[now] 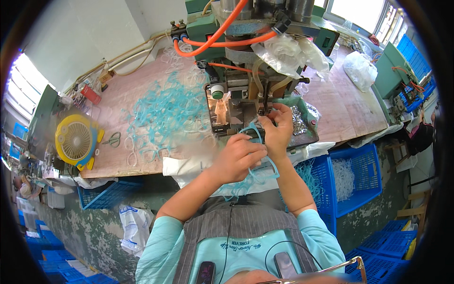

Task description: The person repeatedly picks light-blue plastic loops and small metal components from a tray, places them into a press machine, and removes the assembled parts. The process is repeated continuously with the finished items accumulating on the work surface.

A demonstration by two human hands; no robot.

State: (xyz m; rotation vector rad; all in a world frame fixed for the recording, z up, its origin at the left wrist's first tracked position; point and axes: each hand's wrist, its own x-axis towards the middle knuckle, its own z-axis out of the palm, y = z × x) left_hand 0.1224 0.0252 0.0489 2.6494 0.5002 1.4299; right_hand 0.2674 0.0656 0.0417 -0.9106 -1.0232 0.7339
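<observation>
Both hands work at the front of the green press machine (246,57), near the tabletop's (340,109) front edge. Left hand (239,158) is closed around one translucent blue plastic frame (265,163), whose loop hangs past the front edge. Right hand (276,128) pinches the upper part of the same frame against the machine's die. One loose heap of blue frames (165,113), too tangled to count, spreads over the tabletop's left half. One yellow fan (76,139) stands at the left front corner, with one pair of scissors (112,139) just beside it. Two blue crates (354,175) sit below the front edge to the right. Bare wood lies open on the tabletop's right side.
</observation>
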